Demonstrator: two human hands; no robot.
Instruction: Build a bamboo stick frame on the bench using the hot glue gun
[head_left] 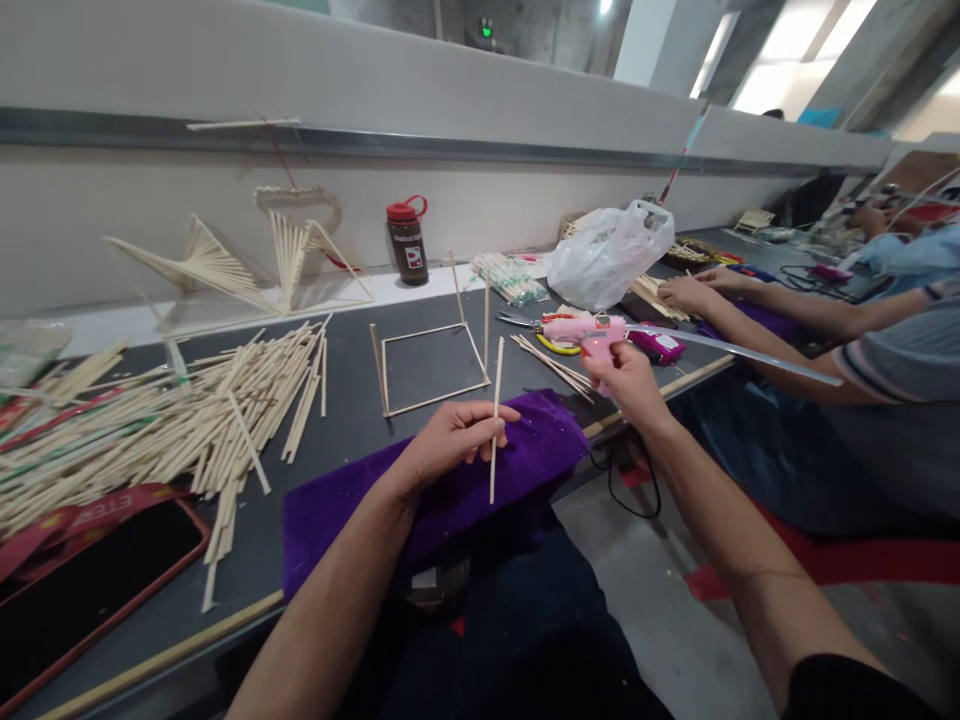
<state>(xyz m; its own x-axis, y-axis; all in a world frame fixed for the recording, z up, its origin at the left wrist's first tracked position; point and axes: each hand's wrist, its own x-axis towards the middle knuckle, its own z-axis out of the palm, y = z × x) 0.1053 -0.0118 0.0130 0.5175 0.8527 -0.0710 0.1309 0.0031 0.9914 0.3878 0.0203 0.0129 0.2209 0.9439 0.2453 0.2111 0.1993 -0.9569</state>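
Observation:
Between the thumb and fingers of my left hand (pixel 459 440) a thin wooden stick (pixel 496 385) is pinched, roughly upright, above a purple cloth (pixel 352 510). My right hand (pixel 628 380) is closed round the handle of a pink hot glue gun (pixel 585 330), whose nozzle points left. Just beyond my left hand, a square stick frame (pixel 424 407) lies on the dark table (pixel 352 400), with upright sticks at its corners. Several loose sticks (pixel 555 366) rest between the frame and the glue gun. Pliers with yellow handles (pixel 562 348) lie partly hidden behind the gun.
A large pile of sticks (pixel 225 420) and a phone (pixel 105 600) occupy the left side. Fan-shaped stick models (pixel 202 260), a bottle (pixel 407 243) and a white plastic bag (pixel 607 255) stand along the back. At right, a co-worker's hands (pixel 694 290) handle sticks; a metal ruler (pixel 750 352) juts out.

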